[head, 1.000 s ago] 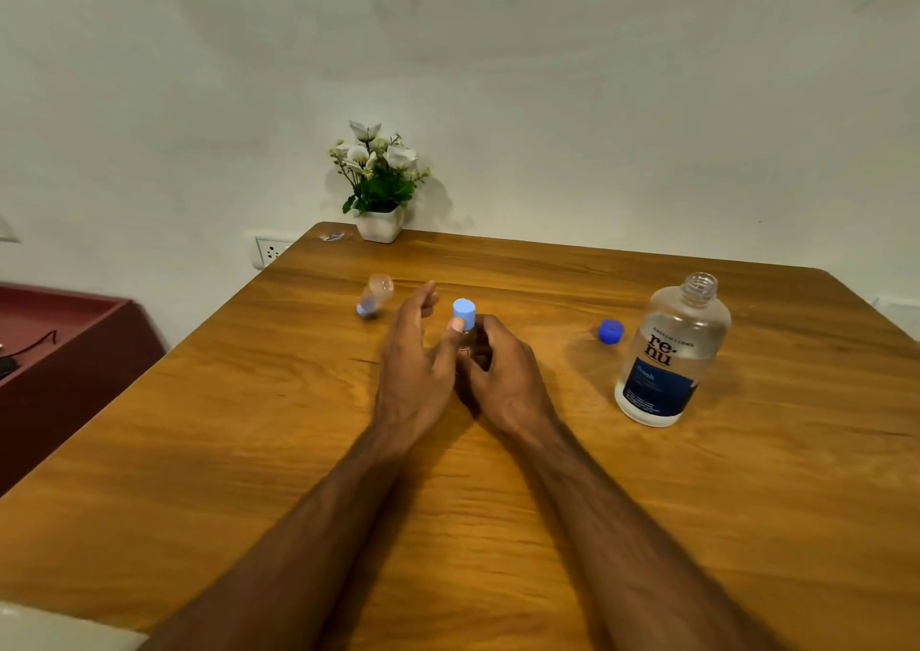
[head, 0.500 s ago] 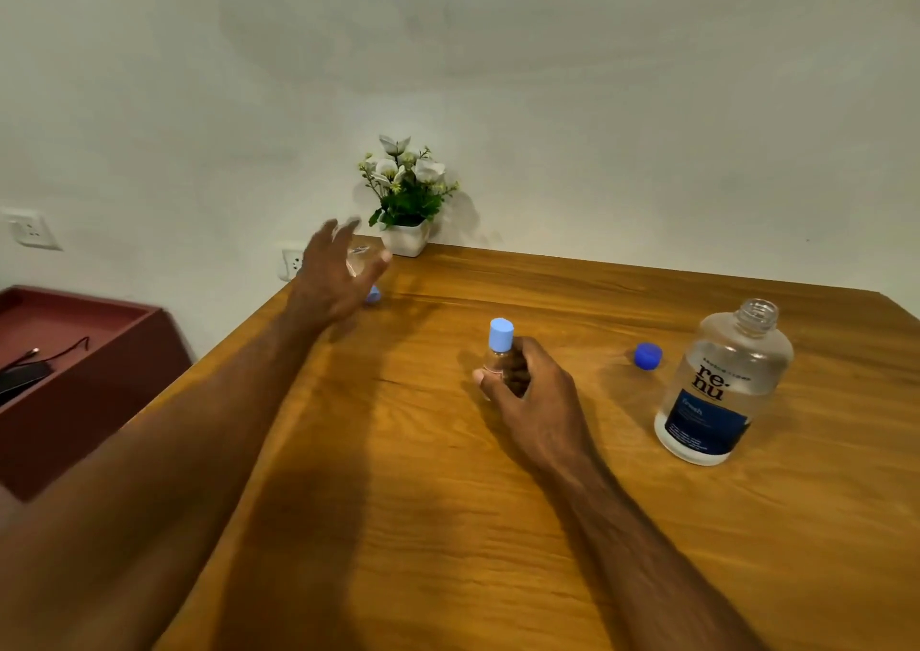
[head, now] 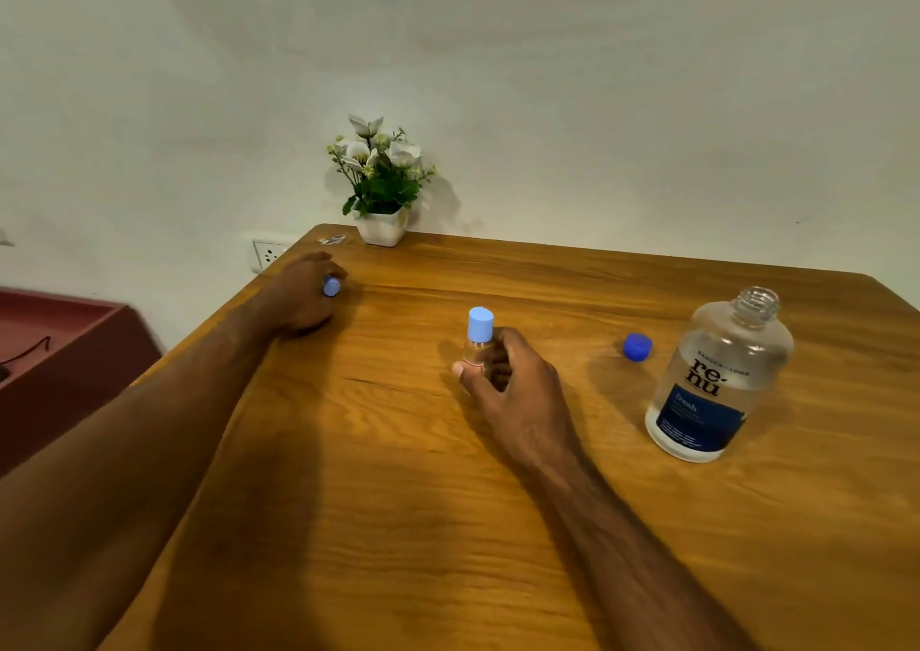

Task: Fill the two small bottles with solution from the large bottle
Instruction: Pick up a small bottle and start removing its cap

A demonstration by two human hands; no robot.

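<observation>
A small clear bottle with a light-blue cap (head: 479,337) stands upright mid-table, and my right hand (head: 508,381) grips its body from the right. Far left near the table edge, my left hand (head: 303,297) is curled round the second small bottle (head: 331,287); only its blue cap end shows between the fingers. The large clear "re-nu" bottle (head: 717,381) stands uncapped at the right, partly filled with solution. Its dark-blue cap (head: 637,347) lies on the wood just left of it.
A wooden table (head: 448,526) carries everything. A white pot of artificial flowers (head: 381,187) stands at its far edge against the wall. A dark-red cabinet (head: 64,352) sits lower at the left, and a wall socket (head: 266,254) is behind the table corner.
My left hand reached left from the middle bottle, came down and closed round the second small bottle lying at the far left. My right hand kept holding the capped middle bottle.
</observation>
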